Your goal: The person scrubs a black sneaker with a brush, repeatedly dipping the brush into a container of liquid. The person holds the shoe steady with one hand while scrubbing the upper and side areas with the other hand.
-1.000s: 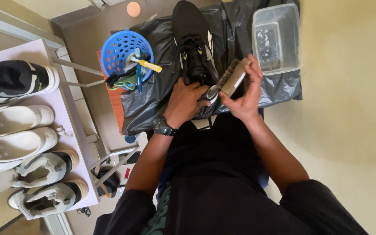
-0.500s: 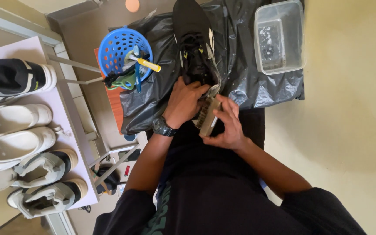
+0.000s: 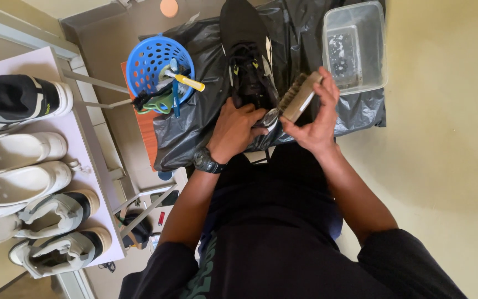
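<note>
A black sneaker [image 3: 247,52] with white side marks lies on a black plastic sheet [image 3: 206,116], toe pointing away from me. My left hand [image 3: 238,128], with a dark wristwatch on the wrist, grips the shoe's heel end. My right hand [image 3: 316,119] holds a wooden scrub brush [image 3: 300,97] with pale bristles, tilted beside the shoe's right side near the heel.
A clear plastic tub [image 3: 355,47] stands at the right on the sheet. A blue perforated basket [image 3: 156,69] with brushes and tools sits to the left. A white shoe rack [image 3: 92,149] on the left carries several sneakers. Beige floor lies at the right.
My right hand drew the brush down close to the heel half a second ago, then moved it back up and to the right. My left hand stayed on the shoe.
</note>
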